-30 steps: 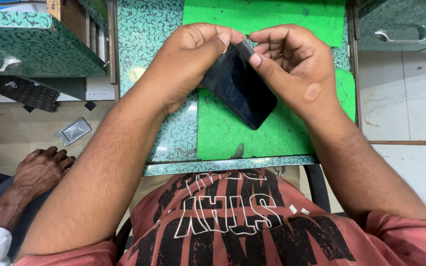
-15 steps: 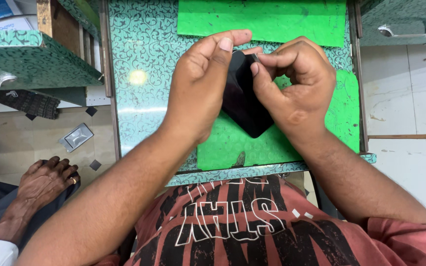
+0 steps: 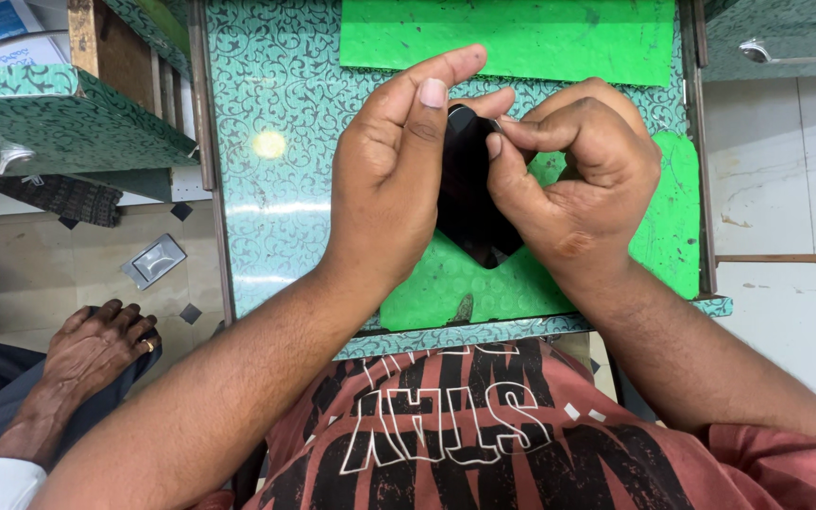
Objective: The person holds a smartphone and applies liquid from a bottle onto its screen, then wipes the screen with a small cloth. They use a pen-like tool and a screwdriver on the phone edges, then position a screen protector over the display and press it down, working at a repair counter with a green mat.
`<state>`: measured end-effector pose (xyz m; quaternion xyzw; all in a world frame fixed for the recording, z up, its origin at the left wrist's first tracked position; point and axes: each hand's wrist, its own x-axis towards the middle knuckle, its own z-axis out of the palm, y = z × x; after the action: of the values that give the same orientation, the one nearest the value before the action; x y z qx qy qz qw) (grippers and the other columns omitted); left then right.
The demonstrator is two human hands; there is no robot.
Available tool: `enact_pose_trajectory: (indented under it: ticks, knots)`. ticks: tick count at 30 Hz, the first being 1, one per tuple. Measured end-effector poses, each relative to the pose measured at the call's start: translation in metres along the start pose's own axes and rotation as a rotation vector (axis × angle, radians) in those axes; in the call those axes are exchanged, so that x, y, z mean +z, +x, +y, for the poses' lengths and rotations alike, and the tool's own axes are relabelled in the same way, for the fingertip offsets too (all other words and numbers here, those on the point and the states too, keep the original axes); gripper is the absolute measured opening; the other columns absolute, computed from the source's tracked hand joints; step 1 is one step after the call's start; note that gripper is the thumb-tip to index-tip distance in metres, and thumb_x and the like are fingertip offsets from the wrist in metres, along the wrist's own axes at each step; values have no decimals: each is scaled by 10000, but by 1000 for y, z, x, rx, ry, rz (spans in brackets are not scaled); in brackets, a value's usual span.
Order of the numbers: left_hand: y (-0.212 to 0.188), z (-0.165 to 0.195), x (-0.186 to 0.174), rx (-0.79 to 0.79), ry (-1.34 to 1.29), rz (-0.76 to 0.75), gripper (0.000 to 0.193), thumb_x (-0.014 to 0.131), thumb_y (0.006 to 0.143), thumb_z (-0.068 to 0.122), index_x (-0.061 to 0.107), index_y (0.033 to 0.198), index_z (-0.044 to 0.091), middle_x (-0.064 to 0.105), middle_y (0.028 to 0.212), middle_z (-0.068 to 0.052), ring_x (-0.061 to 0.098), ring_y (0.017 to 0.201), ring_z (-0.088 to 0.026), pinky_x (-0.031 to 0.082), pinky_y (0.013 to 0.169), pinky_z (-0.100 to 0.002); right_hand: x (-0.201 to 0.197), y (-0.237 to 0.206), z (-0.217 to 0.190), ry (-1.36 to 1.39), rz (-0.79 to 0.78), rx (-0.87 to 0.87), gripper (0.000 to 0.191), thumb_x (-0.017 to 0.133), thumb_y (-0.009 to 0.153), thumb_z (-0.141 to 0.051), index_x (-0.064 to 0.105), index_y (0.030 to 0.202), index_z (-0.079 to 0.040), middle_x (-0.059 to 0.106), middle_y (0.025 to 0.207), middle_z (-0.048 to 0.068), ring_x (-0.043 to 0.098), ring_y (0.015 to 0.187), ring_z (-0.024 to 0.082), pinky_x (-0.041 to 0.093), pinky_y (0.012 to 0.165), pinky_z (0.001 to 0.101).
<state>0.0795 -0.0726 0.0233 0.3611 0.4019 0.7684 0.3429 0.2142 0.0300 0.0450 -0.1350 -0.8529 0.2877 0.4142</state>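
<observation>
Gripping a black phone (image 3: 472, 203) between them, the person's two hands worked just above the teal patterned table (image 3: 276, 189). The left hand (image 3: 394, 179) wrapped around the phone's left edge, its fingers closed on the device with the forefinger stretched out over the top and the thumb pressed near the upper corner. The right hand (image 3: 583, 179) was curled tight, its fingers folded in and its thumb tip pinched against the phone's upper right edge. The phone stood tilted, one corner pointing down toward the person's chest, held over a green mat (image 3: 658, 236) that lay on the table; whether it touched the mat I could not tell. A second green sheet (image 3: 540, 42) lay farther back on the table, apart from the hands. Off to the left, below the table, another person's hand (image 3: 96, 345) rested on a dark trouser leg, fingers loosely spread.
</observation>
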Motion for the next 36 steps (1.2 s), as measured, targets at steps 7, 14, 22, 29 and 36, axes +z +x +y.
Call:
enact_pose_trajectory:
  ticks: [7,14,22,29,36]
  knots:
    - [8,-4,0,-73,103,-44,368,492,1151,154,497,1461,-44,649,1390,-139,681,1289,-222,560,1099,-305,0,0,9,281,25,182,165,743,1011,66,596,1030,-6,607,994,61,603,867,93,520,783,210]
    - [20,-12,-13,-190,111,-56,313,505,1102,108,572,1371,-37,710,1248,-145,718,1214,-187,606,944,-286,-28,12,43,422,-62,449,246,699,1020,-1,578,1234,-18,653,965,-2,597,777,36,502,712,174]
    - [26,-19,-30,-99,659,-97,427,692,948,214,621,1299,-16,738,1177,-215,728,1105,-287,582,913,-365,-39,11,100,222,-341,625,311,693,970,-35,671,1279,-8,694,1000,1,594,799,23,473,700,162]
    - [20,3,-24,48,1122,-254,724,789,827,306,514,1370,-87,620,1239,-298,565,1185,-452,458,1018,-488,-37,3,105,166,-254,588,342,703,958,-50,650,1291,9,691,1048,24,607,840,26,477,727,168]
    - [44,70,-62,-111,1076,-193,462,713,888,368,667,1254,92,765,1069,-102,745,820,-242,597,802,-378,-36,4,111,126,-211,626,362,736,947,-132,652,1269,9,709,1085,13,585,759,37,485,669,182]
